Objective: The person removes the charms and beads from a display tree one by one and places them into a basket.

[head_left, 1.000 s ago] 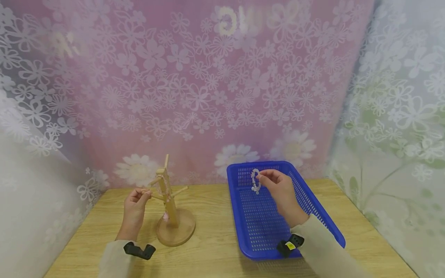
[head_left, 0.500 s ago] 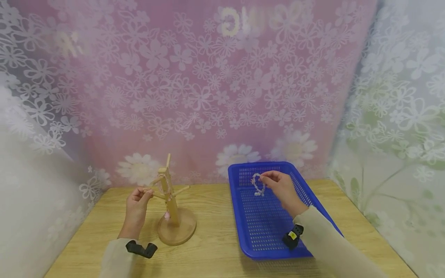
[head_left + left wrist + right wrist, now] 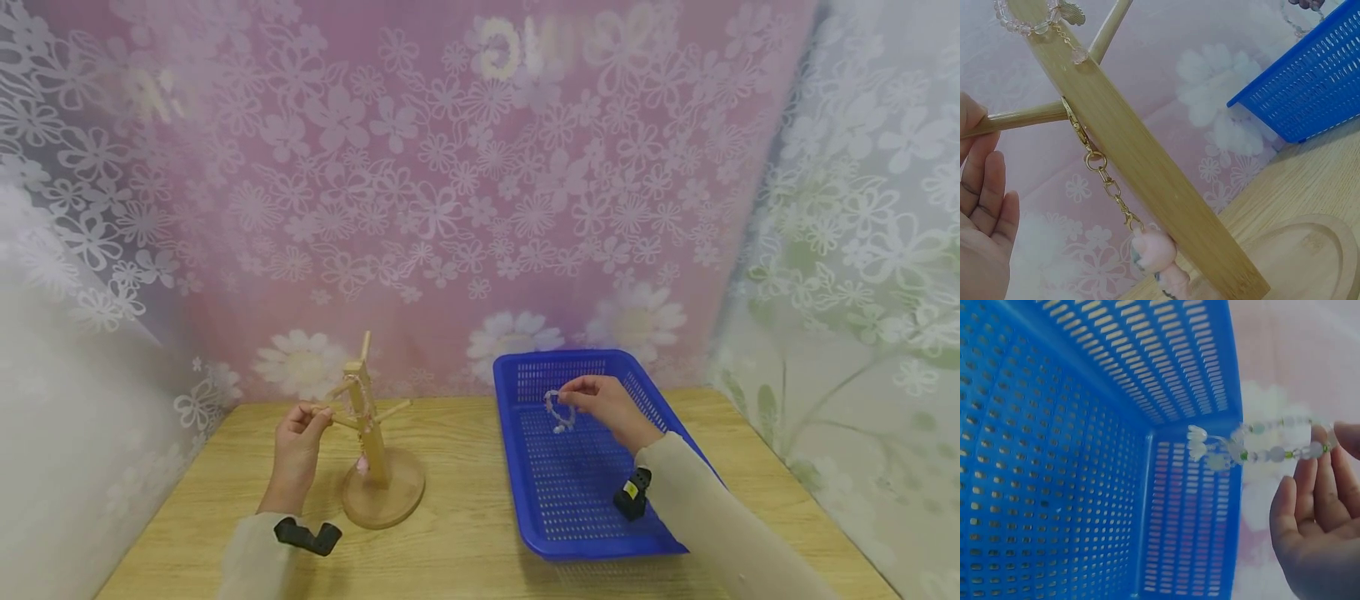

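Lower now than a second ago, the right hand (image 3: 611,408) has sunk toward the floor of the blue perforated plastic basket (image 3: 525,492), carrying the pale beaded bracelet (image 3: 558,410) down with it. Thumb and fingertips pinch the bracelet at one side, so the loop hangs free over the basket's far end; the right wrist view shows clear and greenish beads with a small white cluster dangling (image 3: 1207,450). Left of the basket, on the light wooden table (image 3: 465,550), stands the wooden peg stand with a round base (image 3: 375,475). The left hand (image 3: 297,442) holds the tip of one side peg (image 3: 1022,117) between thumb and fingers. Another beaded bracelet (image 3: 1029,22) and a gold chain with a pink charm (image 3: 1160,256) hang on the stand.
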